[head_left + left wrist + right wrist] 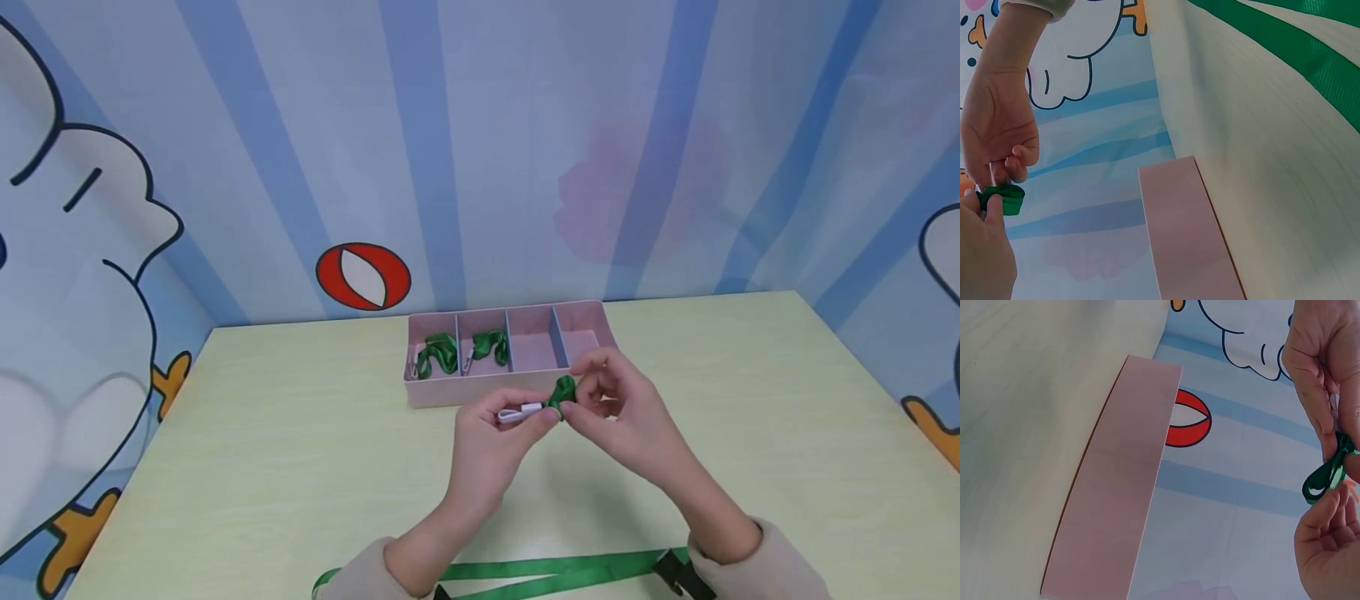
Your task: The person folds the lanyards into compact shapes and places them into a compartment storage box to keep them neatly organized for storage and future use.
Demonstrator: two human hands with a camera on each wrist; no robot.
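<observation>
Both hands meet just above the worktop (300, 467), holding one folded green lanyard (561, 392) between them. The left hand (491, 437) pinches the lanyard's white clip end (519, 412) between thumb and fingertips, with the clip pointing out to its left. The right hand (626, 412) has its fingers curled round the bunched green loops and pinches them at the point where the two hands come together. In the right wrist view the loops (1325, 476) hang as a small doubled fold between the two sets of fingers; in the left wrist view the bundle (1002, 197) sits between the left thumb and the right hand's fingertips.

Just beyond the hands lies a pink tray (517, 390) with four compartments, its near wall close to the knuckles. The compartment farthest to the left holds a folded lanyard (437, 354), and the next one holds another (489, 345). The two compartments to the right, nearest the right hand, show only pink floor.

Close to the person, under both forearms, a longer green strap (555, 571) lies flat across the worktop, with a black buckle (675, 571) by the right sleeve (765, 567).
</observation>
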